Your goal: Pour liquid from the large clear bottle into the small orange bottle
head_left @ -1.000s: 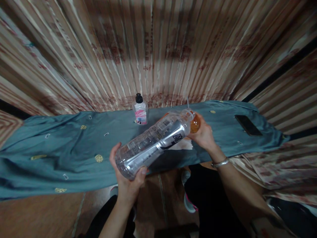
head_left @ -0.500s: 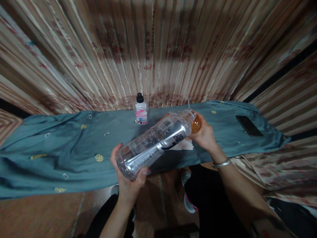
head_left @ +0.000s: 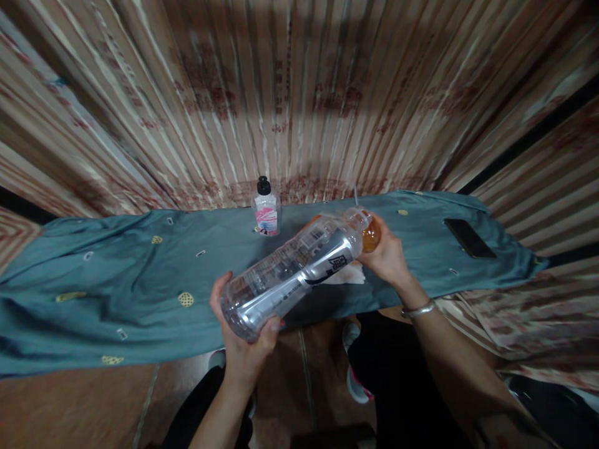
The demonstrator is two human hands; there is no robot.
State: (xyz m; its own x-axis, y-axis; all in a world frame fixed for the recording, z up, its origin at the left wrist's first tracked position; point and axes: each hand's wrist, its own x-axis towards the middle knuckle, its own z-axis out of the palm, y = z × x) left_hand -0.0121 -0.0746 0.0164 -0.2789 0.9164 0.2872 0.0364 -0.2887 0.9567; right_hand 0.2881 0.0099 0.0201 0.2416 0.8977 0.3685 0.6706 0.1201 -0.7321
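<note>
Bottle, large, clear plastic, silver-labelled (head_left: 292,269), held tipped nearly flat above the teal cloth-covered bench (head_left: 116,287). Left hand (head_left: 243,340) wraps its base in a closed grip; its mouth meets a small orange-tinted cup (head_left: 369,234), which the right hand (head_left: 388,259) clasps shut. Beyond the bottle stands a small black-capped bottle with pink label (head_left: 266,215); well right of it lies a dark phone (head_left: 469,237). Risk, judged: the mouth slipping off the cup rim would wet the cloth.
</note>
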